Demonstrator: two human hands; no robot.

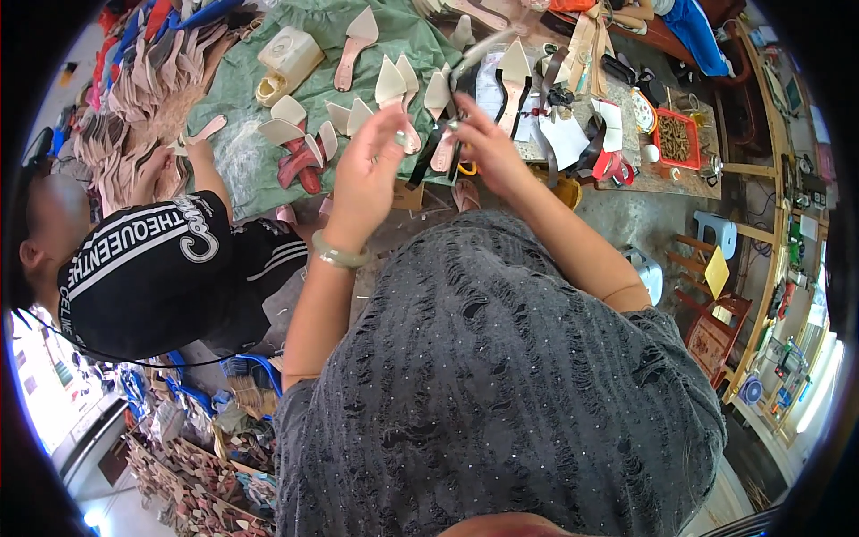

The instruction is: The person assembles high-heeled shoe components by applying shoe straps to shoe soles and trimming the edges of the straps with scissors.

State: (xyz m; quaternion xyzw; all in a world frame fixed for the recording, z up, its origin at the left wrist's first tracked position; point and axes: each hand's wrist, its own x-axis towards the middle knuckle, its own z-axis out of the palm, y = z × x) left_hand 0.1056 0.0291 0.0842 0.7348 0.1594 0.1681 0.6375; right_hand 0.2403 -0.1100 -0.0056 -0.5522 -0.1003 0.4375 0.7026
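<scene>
Your left hand [369,170] and right hand [483,143], fingers pinched shut, hold a dark leather strap [438,148] above the far green cloth [358,54]; you seem mid-fitting, needing careful alignment next.

Shoe workshop, pointed insoles [390,82] across green cloth [349,45], heaped uppers [134,98]

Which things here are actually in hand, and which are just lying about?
In hand: left hand, right hand, black strap, pink sole.
Lying about: red tray, cream box, blue stool, green cloth.
</scene>
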